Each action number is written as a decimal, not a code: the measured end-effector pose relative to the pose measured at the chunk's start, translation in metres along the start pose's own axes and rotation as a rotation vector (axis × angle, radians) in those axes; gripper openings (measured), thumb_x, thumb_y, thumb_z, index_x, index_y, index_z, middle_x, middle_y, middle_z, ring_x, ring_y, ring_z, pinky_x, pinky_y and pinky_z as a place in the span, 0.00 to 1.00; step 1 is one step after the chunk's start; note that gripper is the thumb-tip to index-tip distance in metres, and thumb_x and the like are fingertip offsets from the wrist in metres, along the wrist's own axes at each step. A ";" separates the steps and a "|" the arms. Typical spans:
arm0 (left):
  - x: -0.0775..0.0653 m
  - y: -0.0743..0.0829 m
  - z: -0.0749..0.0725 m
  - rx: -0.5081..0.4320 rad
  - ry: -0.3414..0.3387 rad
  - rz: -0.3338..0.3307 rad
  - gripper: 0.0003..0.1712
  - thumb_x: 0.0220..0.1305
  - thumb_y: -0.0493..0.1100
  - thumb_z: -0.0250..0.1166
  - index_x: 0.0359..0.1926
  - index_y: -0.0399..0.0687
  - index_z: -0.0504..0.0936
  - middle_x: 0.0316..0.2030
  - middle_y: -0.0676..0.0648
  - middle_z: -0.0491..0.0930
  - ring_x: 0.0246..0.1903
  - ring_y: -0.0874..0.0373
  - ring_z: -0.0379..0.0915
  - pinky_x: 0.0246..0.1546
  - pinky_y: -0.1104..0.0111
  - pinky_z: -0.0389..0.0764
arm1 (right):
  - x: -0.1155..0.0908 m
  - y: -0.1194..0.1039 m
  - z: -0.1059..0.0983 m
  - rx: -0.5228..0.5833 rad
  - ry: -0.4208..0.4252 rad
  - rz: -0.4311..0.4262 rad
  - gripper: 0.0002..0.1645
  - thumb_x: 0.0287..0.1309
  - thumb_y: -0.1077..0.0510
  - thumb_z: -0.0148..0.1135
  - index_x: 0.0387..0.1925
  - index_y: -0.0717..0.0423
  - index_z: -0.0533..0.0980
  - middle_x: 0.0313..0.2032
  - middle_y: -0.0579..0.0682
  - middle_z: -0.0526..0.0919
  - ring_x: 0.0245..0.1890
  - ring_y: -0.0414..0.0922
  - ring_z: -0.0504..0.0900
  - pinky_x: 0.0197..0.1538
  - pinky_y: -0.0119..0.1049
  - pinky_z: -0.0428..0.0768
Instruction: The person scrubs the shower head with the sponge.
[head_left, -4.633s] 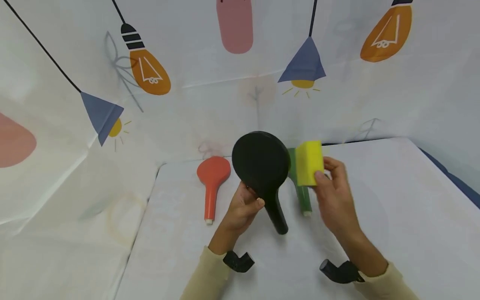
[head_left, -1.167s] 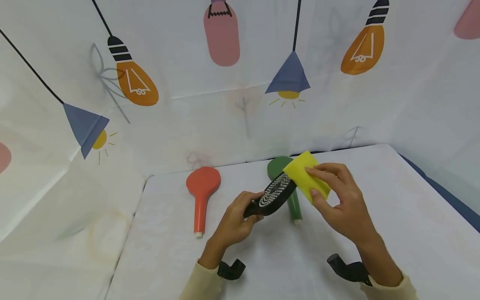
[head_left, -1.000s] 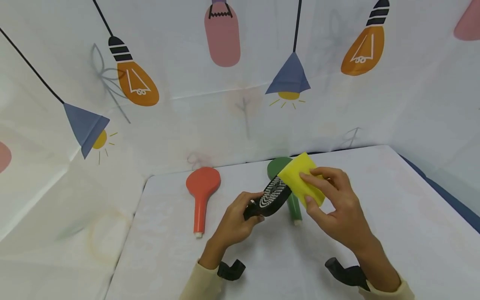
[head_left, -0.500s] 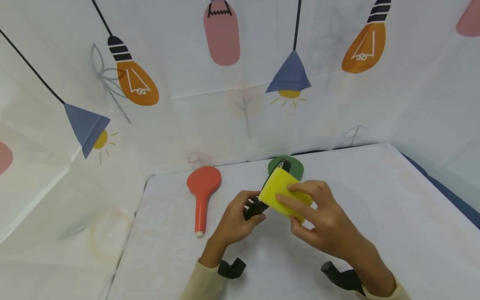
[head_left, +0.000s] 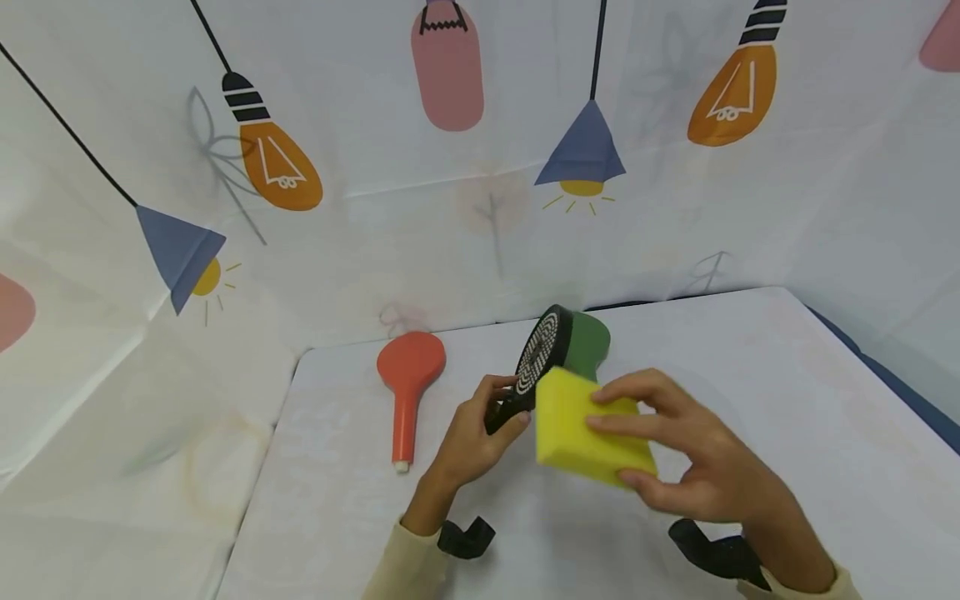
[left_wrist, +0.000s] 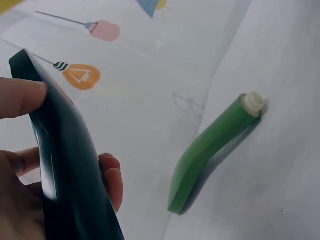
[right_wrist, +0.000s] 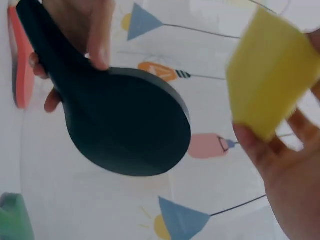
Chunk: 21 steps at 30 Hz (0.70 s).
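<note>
My left hand (head_left: 471,429) grips the handle of a black shower head (head_left: 542,358), held up on edge above the white table (head_left: 750,400) with its dotted nozzle face turned left. The left wrist view shows its dark back (left_wrist: 65,165) between thumb and fingers; the right wrist view shows its round black back (right_wrist: 125,125). My right hand (head_left: 675,450) holds a yellow sponge (head_left: 581,425) just right of and below the black head, not touching its face. The sponge (right_wrist: 270,95) fills the upper right of the right wrist view.
A green shower head (head_left: 588,343) lies on the table behind the black one, its handle end (left_wrist: 252,102) capped white. An orange-red shower head (head_left: 407,383) lies to the left. Printed cloth walls stand behind and on both sides. A dark blue edge (head_left: 885,367) shows at right.
The sponge slid down across the black head's nozzle face and has come off it toward me. My left hand tilted the black head more upright.
</note>
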<state>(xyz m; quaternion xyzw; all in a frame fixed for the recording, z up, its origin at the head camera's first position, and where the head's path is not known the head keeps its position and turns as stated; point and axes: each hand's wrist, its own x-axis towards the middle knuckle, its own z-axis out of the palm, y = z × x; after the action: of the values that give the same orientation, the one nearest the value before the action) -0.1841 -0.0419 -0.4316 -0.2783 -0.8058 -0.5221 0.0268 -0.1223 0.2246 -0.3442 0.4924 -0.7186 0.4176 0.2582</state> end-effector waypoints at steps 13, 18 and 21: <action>0.000 0.012 0.005 -0.346 -0.192 -0.106 0.39 0.74 0.48 0.58 0.78 0.48 0.48 0.55 0.32 0.76 0.41 0.56 0.80 0.44 0.69 0.84 | 0.008 0.020 0.016 -0.354 0.282 0.247 0.33 0.68 0.39 0.56 0.58 0.62 0.78 0.59 0.69 0.70 0.61 0.48 0.69 0.61 0.18 0.68; 0.001 0.013 0.006 -0.460 -0.207 -0.149 0.48 0.71 0.52 0.62 0.79 0.44 0.44 0.56 0.31 0.72 0.42 0.43 0.83 0.44 0.64 0.86 | 0.007 0.021 0.022 -0.455 0.229 0.218 0.29 0.70 0.40 0.52 0.56 0.58 0.80 0.59 0.66 0.72 0.59 0.57 0.67 0.64 0.17 0.63; 0.001 0.012 0.006 -0.537 -0.192 -0.185 0.48 0.69 0.52 0.65 0.78 0.42 0.48 0.55 0.34 0.71 0.40 0.48 0.84 0.44 0.63 0.87 | 0.006 0.020 0.025 -0.482 0.234 0.186 0.28 0.71 0.41 0.50 0.54 0.58 0.81 0.57 0.66 0.74 0.56 0.59 0.68 0.65 0.16 0.63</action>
<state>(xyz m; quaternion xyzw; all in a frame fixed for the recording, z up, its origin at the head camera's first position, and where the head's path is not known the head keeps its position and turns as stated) -0.1777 -0.0321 -0.4238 -0.2490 -0.6598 -0.6879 -0.1716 -0.1421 0.2039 -0.3594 0.2972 -0.8045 0.3109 0.4096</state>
